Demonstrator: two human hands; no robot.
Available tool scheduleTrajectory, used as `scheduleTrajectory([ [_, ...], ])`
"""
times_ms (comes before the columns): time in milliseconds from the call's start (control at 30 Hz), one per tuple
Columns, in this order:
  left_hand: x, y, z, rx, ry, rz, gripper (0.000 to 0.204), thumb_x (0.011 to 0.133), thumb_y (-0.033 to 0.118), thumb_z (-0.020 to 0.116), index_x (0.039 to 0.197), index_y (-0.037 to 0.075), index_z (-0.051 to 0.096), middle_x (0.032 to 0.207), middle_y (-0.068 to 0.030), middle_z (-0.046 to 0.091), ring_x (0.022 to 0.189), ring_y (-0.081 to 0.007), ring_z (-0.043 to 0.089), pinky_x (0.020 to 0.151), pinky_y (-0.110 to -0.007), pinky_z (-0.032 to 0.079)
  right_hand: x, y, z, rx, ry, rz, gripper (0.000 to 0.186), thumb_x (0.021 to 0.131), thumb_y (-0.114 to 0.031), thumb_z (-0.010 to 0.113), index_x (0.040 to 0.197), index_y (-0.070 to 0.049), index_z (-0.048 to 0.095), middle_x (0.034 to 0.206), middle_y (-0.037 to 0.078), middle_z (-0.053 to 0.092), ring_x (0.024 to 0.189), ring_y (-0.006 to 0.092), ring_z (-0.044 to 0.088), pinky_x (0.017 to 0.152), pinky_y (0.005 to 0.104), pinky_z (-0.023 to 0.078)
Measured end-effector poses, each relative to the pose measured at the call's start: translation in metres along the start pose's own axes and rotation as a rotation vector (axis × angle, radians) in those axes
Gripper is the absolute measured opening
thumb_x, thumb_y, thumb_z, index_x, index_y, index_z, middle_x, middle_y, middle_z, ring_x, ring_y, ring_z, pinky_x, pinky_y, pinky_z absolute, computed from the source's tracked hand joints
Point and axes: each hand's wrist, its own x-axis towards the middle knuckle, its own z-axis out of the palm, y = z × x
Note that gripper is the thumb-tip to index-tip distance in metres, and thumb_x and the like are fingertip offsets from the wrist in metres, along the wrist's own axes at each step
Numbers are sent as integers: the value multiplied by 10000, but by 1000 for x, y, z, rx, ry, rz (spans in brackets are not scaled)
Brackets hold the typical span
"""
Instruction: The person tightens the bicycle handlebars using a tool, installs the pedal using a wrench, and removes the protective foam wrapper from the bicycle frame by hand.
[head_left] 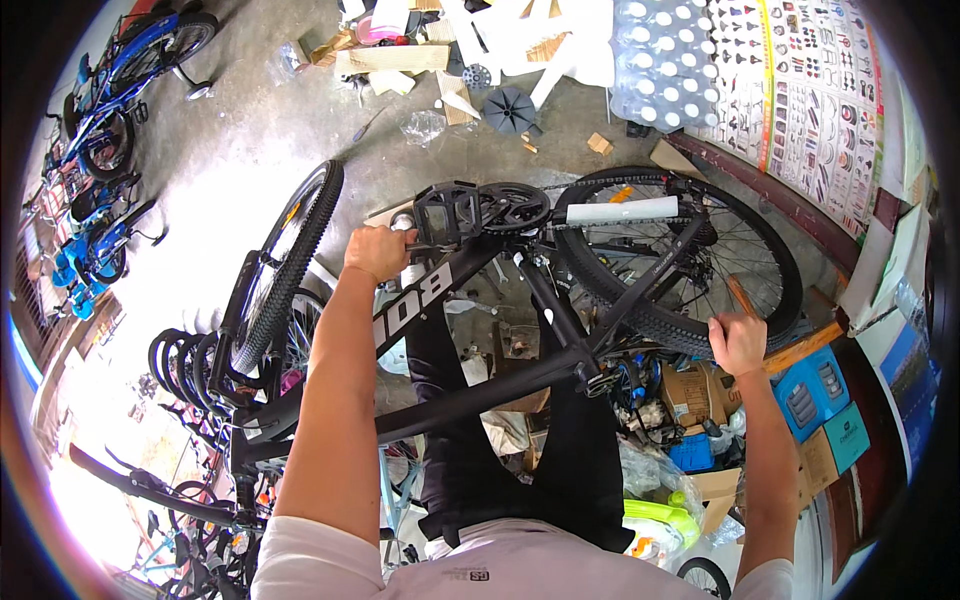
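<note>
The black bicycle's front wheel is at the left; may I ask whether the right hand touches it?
No, the right hand is by the rear tyre, well apart from the front wheel.

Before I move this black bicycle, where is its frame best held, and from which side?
Probably by the long black tube nearest you, from your own side, with fingers wrapped around it just right of your left forearm. There it looks straight, slim and bare, away from the pedal and chainring.
</note>
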Motion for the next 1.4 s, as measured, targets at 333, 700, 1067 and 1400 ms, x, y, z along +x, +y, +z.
scheduleTrajectory([
  [333, -4, -22, 17, -32, -29, 20, 217, 877, 311, 612, 864, 171, 777, 792, -119, 746, 736, -333, 737, 654, -473, 587, 18, -15, -9, -104, 26, -16, 391, 906, -329, 616, 627, -56, 590, 599, 168, 572, 576, 400, 584, 551, 497, 447],
  [700, 3, 3, -5, -63, 32, -21, 408, 986, 401, 511, 842, 117, 766, 807, -161, 739, 780, -366, 734, 724, -495, 577, -8, -3, -6, -131, -59, 68, 371, 925, -334, 609, 662, -76, 654, 615, 157, 615, 571, 386, 600, 523, 480, 454],
  [1067, 6, -5, 9, -50, 80, 25, 361, 963, 371, 551, 795, 122, 751, 751, -142, 729, 726, -359, 727, 676, -489, 568, 0, -7, 0, -94, 18, -1, 331, 904, -305, 622, 667, -77, 645, 658, 155, 626, 609, 380, 613, 545, 486, 460],
  [1400, 27, -28, 28, 34, 17, 6, 222, 884, 311, 605, 921, 167, 769, 811, -157, 743, 770, -379, 733, 703, -492, 585, 26, -15, 5, -119, 16, 74, 384, 925, -326, 607, 648, -62, 645, 629, 194, 603, 609, 414, 611, 558, 511, 456],
])
